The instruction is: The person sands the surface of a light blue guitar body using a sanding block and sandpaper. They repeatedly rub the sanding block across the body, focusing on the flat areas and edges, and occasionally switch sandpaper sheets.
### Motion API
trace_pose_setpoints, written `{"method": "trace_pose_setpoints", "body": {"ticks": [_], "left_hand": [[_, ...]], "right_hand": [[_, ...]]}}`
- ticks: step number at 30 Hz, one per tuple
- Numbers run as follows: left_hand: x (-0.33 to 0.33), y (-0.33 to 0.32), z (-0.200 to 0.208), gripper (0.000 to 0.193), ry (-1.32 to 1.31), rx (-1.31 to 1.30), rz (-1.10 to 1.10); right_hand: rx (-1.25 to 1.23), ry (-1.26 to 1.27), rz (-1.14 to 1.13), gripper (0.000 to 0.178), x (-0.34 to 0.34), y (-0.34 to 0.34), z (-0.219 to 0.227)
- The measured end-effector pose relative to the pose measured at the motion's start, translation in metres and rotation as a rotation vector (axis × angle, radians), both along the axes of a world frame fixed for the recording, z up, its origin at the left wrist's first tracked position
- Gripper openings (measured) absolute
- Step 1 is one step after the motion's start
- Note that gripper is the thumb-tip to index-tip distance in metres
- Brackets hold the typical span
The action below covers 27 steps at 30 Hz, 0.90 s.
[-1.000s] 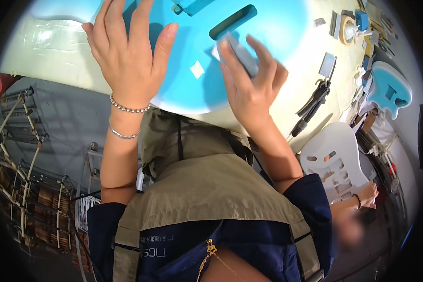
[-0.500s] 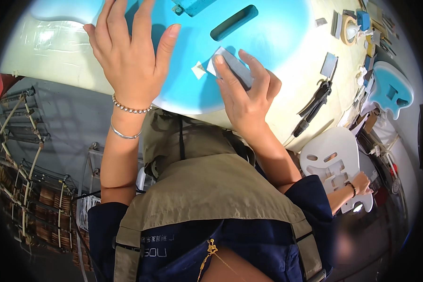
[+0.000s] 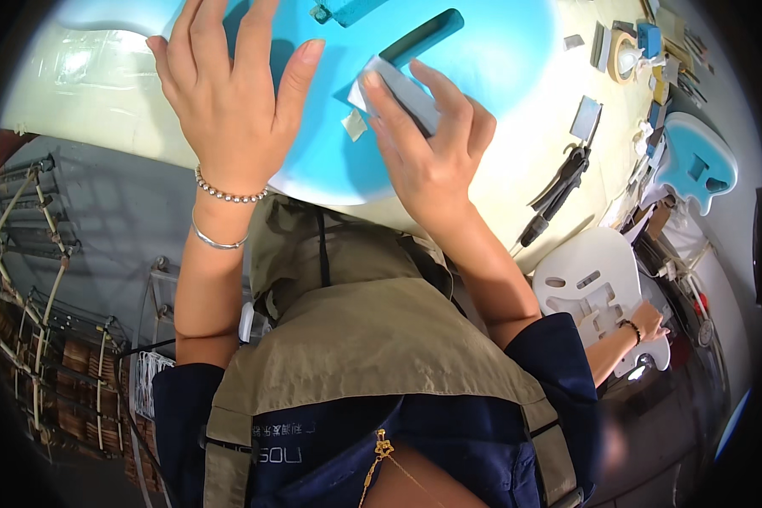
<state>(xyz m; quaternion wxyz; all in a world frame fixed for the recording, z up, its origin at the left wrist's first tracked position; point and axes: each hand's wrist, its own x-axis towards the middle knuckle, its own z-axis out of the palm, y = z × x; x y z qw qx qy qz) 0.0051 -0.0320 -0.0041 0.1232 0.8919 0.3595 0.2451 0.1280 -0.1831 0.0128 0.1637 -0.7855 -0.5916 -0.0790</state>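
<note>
Two hands work well apart in the head view, both over a glossy blue guitar body (image 3: 339, 72) that lies on the pale desk (image 3: 533, 140). Palm down with fingers spread, the left hand (image 3: 233, 102) is above the left part of the body and grips nothing; whether it presses on the surface, I cannot tell. Between thumb and fingers, the right hand (image 3: 432, 152) clamps a grey block (image 3: 408, 97), whose upper end is at the lower end of a long slot (image 3: 427, 35) in the body. Just left of the block sits a small pale patch (image 3: 353, 124). Farther right on the desk are a black tool (image 3: 559, 195) and a tape roll (image 3: 622, 57). Beyond the desk's edge, a co-worker's hand (image 3: 648, 323) is at a white guitar body (image 3: 618, 262).
</note>
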Motion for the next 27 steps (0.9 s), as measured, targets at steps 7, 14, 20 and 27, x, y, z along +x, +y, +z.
{"method": "trace_pose_setpoints", "body": {"ticks": [7,14,20,27], "left_hand": [[0.000,-0.001,0.001,0.047,-0.011,-0.003,-0.001],[-0.001,-0.001,0.002,0.047,0.004,-0.005,0.005],[-0.001,-0.001,0.001,0.048,0.003,-0.009,0.018],[-0.001,0.000,0.000,0.048,0.002,-0.014,0.013]], "right_hand": [[-0.027,-0.028,-0.050,0.048,-0.004,-0.001,0.001],[-0.046,-0.031,-0.077,0.049,-0.007,-0.012,0.004],[-0.047,-0.018,-0.084,0.048,-0.012,-0.017,0.007],[0.004,-0.059,-0.050,0.043,-0.008,-0.007,0.000]]}}
